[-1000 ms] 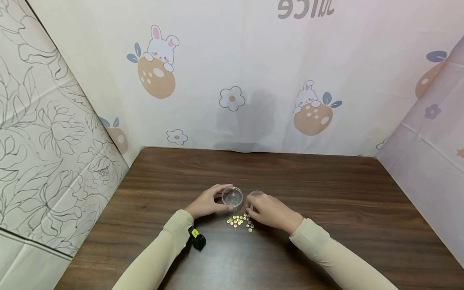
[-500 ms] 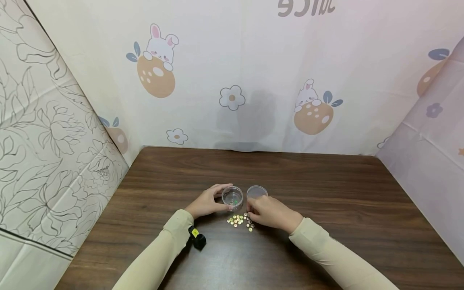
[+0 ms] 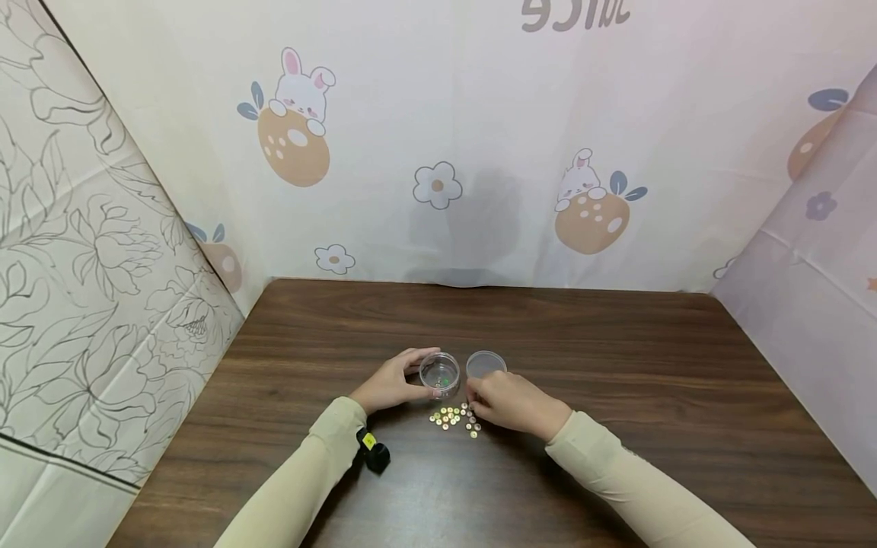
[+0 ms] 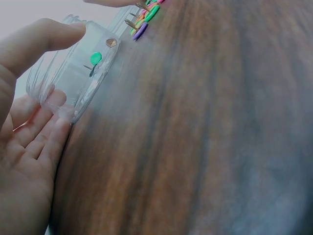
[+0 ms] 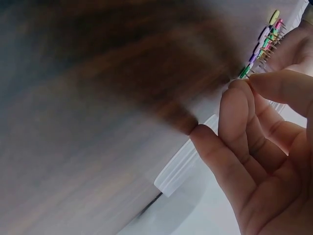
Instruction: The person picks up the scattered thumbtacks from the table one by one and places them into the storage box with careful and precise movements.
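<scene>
My left hand [image 3: 389, 385] holds a small clear round jar [image 3: 447, 393] from its left side, thumb in front and fingers behind. Inside lie a few thumbtacks, among them a green one [image 4: 96, 58]. In front of the jar, a loose cluster of thumbtacks [image 3: 446, 418] lies with coloured heads down and metal points up. My right hand [image 3: 510, 401] is at the right edge of this cluster. Its thumb and forefinger meet at a green thumbtack [image 5: 243, 72] in the right wrist view and appear to pinch it; the fingertips partly hide the contact.
A clear round lid [image 3: 486, 360] lies right of the jar, just behind my right hand. A black device with a yellow mark [image 3: 374, 450] is by my left wrist. The brown wooden table [image 3: 582, 327] ends against a printed cloth backdrop [image 3: 384, 114].
My right hand has drawn back slightly from the lid toward the thumbtacks, and more of the lid shows. My left hand and the jar stay put.
</scene>
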`<action>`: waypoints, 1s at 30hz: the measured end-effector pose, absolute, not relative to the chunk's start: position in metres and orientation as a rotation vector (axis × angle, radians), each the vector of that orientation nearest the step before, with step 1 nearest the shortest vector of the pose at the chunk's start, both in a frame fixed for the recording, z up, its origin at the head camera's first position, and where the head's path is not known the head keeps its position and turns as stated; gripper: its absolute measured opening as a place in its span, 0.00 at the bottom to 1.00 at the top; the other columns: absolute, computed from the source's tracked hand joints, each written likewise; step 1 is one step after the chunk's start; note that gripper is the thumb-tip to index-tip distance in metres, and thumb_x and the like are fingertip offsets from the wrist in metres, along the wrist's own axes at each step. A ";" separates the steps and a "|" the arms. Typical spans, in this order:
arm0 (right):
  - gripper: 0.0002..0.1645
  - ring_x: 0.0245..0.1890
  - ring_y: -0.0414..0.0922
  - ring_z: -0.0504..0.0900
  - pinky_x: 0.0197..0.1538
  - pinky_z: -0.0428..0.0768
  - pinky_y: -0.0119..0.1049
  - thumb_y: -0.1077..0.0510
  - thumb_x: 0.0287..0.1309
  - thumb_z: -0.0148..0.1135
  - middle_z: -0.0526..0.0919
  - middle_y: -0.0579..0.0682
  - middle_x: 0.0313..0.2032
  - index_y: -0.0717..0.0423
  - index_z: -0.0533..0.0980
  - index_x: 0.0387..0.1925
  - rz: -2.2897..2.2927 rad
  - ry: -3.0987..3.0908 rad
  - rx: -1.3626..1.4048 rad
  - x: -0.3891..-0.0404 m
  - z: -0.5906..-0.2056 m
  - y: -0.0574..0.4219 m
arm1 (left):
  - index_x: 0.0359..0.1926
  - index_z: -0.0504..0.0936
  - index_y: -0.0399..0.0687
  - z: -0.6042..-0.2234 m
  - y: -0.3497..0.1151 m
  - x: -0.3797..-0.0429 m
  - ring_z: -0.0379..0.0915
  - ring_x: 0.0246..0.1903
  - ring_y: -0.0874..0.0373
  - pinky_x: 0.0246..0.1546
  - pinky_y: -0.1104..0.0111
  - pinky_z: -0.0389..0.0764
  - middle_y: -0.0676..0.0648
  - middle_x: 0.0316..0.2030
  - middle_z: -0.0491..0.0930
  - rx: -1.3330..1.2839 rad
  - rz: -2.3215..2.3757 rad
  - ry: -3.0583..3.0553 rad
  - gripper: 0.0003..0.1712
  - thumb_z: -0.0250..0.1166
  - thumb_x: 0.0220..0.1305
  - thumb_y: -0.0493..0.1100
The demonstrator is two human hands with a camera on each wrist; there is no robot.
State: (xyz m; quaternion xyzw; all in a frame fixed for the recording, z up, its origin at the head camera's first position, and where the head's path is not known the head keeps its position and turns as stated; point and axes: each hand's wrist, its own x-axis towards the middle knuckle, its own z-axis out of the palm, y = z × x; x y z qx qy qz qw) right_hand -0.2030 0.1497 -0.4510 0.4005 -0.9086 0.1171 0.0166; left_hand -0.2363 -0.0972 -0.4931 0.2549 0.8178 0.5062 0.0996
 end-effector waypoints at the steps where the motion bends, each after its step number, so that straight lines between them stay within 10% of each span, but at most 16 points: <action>1: 0.06 0.17 0.32 0.67 0.20 0.73 0.31 0.59 0.53 0.60 0.72 0.36 0.18 0.46 0.73 0.24 0.364 -2.826 1.243 -0.203 -0.451 0.150 | 0.65 0.66 0.52 -0.490 -0.097 -0.234 0.69 0.52 0.58 0.55 0.53 0.73 0.49 0.55 0.71 0.755 1.507 2.413 0.43 0.74 0.48 0.50; 30: 0.03 0.18 0.30 0.68 0.21 0.72 0.27 0.57 0.59 0.55 0.71 0.34 0.20 0.45 0.73 0.30 0.557 -2.746 1.149 -0.210 -0.434 0.147 | 0.66 0.64 0.42 -0.466 -0.096 -0.223 0.68 0.55 0.49 0.56 0.49 0.71 0.40 0.58 0.71 0.759 1.576 2.339 0.42 0.71 0.52 0.43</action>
